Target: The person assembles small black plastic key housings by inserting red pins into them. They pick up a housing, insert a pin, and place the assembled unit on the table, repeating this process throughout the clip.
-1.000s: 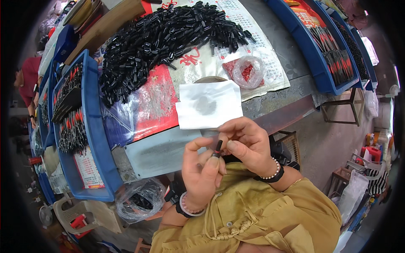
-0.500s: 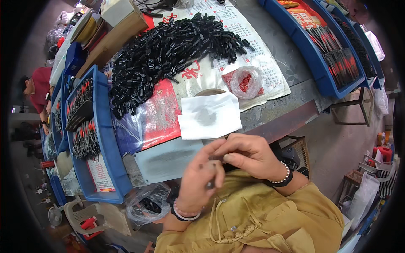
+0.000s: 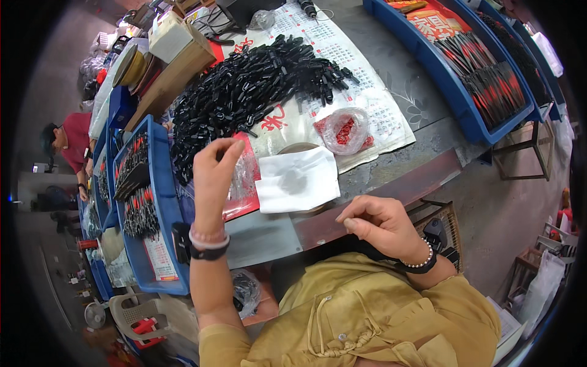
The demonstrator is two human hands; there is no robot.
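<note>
My left hand (image 3: 214, 174) is raised over the table's left part, beside the near edge of a heap of small black plastic pieces (image 3: 244, 92). Its thumb and fingers curl together, and anything between them is hidden. In front of my body, off the table's near edge, my right hand (image 3: 384, 227) is closed with thumb and forefinger almost meeting; what it pinches, if anything, is too small to make out. Between the hands lies a white paper sheet (image 3: 312, 189) with a grey smudge. Beyond it sits an open clear plastic bag of small red pieces (image 3: 345, 133).
Blue bins (image 3: 160, 244) of red-and-black parts stand at the left; another blue bin (image 3: 422, 46) holds similar parts at far right. Printed paper (image 3: 385, 116) covers part of the table. A cardboard box (image 3: 171, 79) stands far left. A person in red (image 3: 76, 140) is at left.
My hands were together in front of me around a small dark thing. Now they are apart: the left has gone up and left toward the black heap, the right slightly right.
</note>
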